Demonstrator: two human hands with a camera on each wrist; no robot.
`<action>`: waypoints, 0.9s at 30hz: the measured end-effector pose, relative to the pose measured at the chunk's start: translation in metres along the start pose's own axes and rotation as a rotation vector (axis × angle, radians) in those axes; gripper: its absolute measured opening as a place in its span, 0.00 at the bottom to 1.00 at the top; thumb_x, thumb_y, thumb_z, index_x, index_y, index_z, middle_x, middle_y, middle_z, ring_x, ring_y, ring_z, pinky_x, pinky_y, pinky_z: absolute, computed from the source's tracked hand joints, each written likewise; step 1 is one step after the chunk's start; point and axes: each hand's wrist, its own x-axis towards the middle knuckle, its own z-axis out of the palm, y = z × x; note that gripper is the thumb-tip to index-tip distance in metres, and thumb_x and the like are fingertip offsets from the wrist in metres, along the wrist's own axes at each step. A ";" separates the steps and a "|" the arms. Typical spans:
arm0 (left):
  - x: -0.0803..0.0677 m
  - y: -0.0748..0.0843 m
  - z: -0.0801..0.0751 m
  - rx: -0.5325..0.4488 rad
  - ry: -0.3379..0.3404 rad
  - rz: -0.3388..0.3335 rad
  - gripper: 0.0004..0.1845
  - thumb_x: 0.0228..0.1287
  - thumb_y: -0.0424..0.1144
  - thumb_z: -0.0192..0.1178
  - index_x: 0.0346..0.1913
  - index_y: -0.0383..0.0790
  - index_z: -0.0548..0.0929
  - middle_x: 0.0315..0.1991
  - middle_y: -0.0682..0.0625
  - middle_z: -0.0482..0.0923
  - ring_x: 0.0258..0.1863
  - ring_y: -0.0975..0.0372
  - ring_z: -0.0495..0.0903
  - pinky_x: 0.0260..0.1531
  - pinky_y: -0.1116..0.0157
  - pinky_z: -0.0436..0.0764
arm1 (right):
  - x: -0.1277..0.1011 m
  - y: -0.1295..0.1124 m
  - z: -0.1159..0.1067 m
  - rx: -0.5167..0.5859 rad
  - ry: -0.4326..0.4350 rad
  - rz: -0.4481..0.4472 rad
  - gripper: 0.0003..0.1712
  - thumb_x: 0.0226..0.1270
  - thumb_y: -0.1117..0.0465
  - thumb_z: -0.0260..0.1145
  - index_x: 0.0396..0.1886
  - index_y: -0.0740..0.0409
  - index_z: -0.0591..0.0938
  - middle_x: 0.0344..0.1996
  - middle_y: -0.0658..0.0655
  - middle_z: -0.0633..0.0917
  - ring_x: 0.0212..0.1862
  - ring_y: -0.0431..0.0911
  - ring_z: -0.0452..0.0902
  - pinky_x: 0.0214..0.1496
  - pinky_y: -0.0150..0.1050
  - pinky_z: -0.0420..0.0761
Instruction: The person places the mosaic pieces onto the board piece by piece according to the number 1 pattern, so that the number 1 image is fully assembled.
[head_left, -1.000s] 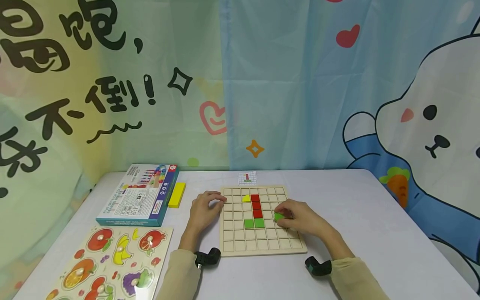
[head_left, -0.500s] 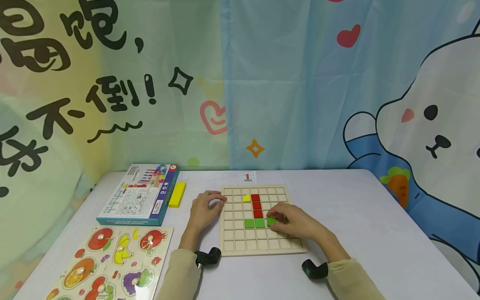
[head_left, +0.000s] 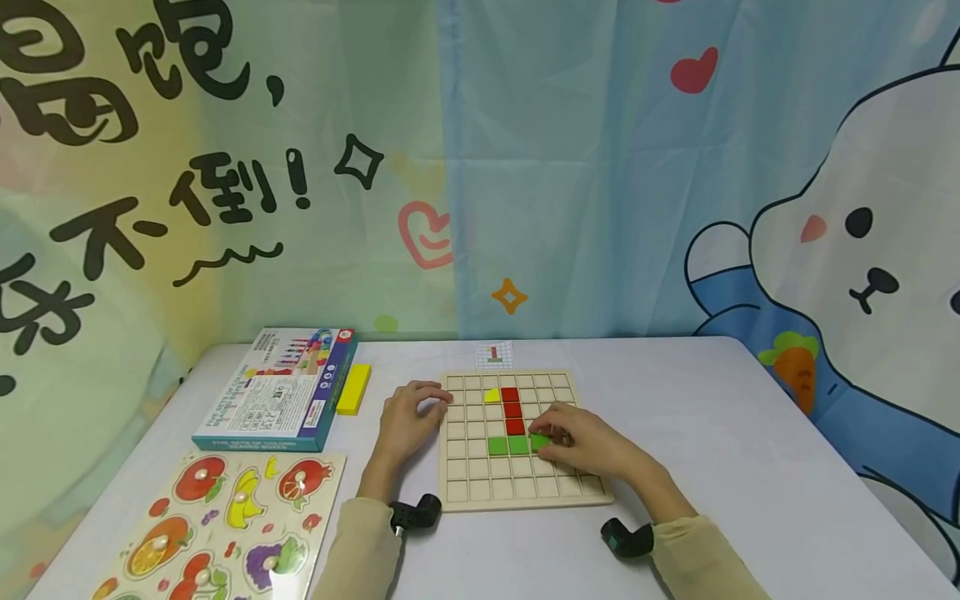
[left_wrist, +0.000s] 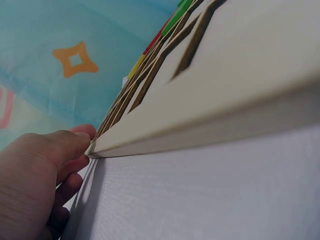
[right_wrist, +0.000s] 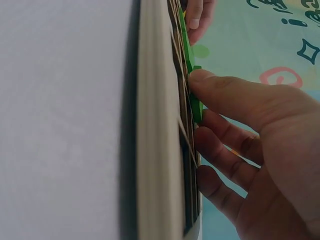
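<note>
A: Where is the green tile (head_left: 538, 440) held?

B: It is pinched by the right hand (head_left: 581, 446) over the grid board (head_left: 525, 497), beside two seated green tiles (head_left: 507, 446).

A: Risk?

B: It may be jammed tilted on a cell rib. The board edge is touched by the left hand (head_left: 405, 421), fingers loosely bent.

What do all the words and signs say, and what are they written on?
"不倒!" in big black brush letters on the curtain behind the table.
More big black characters on that curtain are cut off by the picture edge; not readable in full.
Print on the blue game box: too small to read.
Small pattern card above the wooden grid board: a coloured picture, no words I can make out.
</note>
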 end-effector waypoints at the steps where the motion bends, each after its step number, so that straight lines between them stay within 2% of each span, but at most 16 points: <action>1: 0.000 0.000 0.000 0.001 0.000 0.000 0.06 0.61 0.39 0.62 0.38 0.51 0.88 0.51 0.51 0.81 0.54 0.52 0.74 0.54 0.52 0.65 | 0.000 0.000 0.000 -0.002 0.000 -0.001 0.17 0.60 0.55 0.68 0.49 0.52 0.81 0.36 0.47 0.78 0.36 0.39 0.72 0.38 0.32 0.74; 7: 0.000 0.000 0.000 0.002 0.013 0.027 0.06 0.61 0.39 0.62 0.38 0.50 0.88 0.50 0.50 0.81 0.53 0.52 0.75 0.51 0.51 0.65 | 0.001 0.001 0.001 -0.006 -0.004 -0.012 0.17 0.60 0.55 0.68 0.49 0.52 0.81 0.37 0.47 0.78 0.36 0.39 0.71 0.37 0.31 0.73; 19: 0.000 0.000 0.000 -0.011 -0.002 -0.007 0.07 0.61 0.39 0.61 0.38 0.51 0.88 0.51 0.51 0.81 0.55 0.52 0.74 0.54 0.52 0.64 | 0.001 0.000 0.001 -0.006 -0.009 -0.019 0.18 0.61 0.55 0.67 0.50 0.53 0.81 0.37 0.48 0.78 0.34 0.37 0.70 0.36 0.30 0.73; 27: 0.000 0.000 0.000 -0.013 -0.003 -0.006 0.06 0.61 0.39 0.61 0.38 0.51 0.87 0.52 0.51 0.81 0.55 0.52 0.74 0.55 0.51 0.64 | 0.001 0.001 0.002 -0.006 -0.016 -0.016 0.17 0.61 0.56 0.67 0.50 0.53 0.81 0.37 0.48 0.78 0.34 0.36 0.70 0.36 0.29 0.72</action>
